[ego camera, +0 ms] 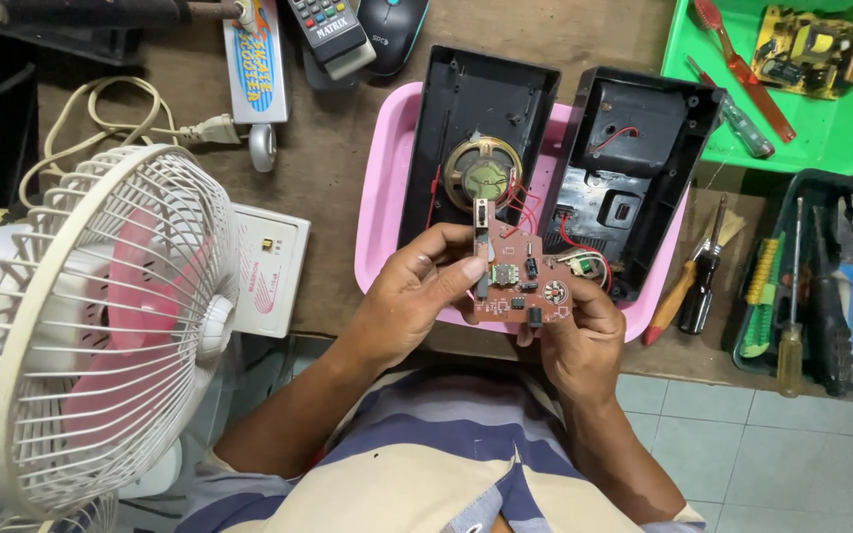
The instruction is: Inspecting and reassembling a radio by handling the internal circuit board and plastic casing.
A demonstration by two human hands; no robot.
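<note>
Centre frame: left hand [409,296] and right hand [577,341] fingers pinch the brown circuit board [520,281]; inspection step; next needs gentle turning, red wires [520,209] tethered.

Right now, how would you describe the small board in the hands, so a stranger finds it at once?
Find the pink tray holding two open black case halves. Just before it, the left hand and right hand hold a reddish-brown circuit board. Unlike the yellow board in the green basket, red wires tie it to the cases.

long blue-white-orange package [255,59] | table top-left, flat | white boxy device, small label [268,246] | beside fan
</note>
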